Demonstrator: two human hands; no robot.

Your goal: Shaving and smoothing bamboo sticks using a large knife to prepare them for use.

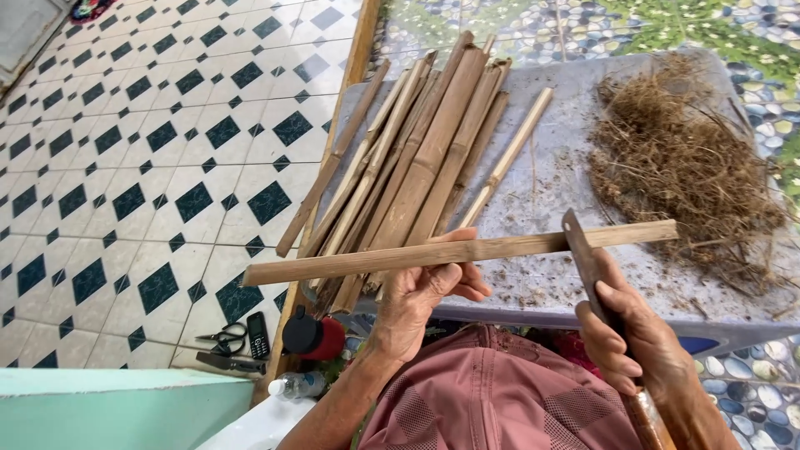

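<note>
My left hand (427, 293) grips a long split bamboo strip (350, 263), held level across the front edge of a grey plastic table (575, 108). My right hand (629, 333) holds a big knife by its wooden handle. The knife's dark blade (582, 254) rests against the strip near its right end. A pile of several more bamboo strips (417, 158) lies slantwise on the table's left half, just behind my left hand.
A heap of dry brown fibres (679, 158) covers the table's right side. On the tiled floor at lower left lie scissors (223, 337), a small phone (258, 334), a red container with black lid (315, 337) and a plastic bottle (298, 385). A wooden post (354, 58) runs beside the table.
</note>
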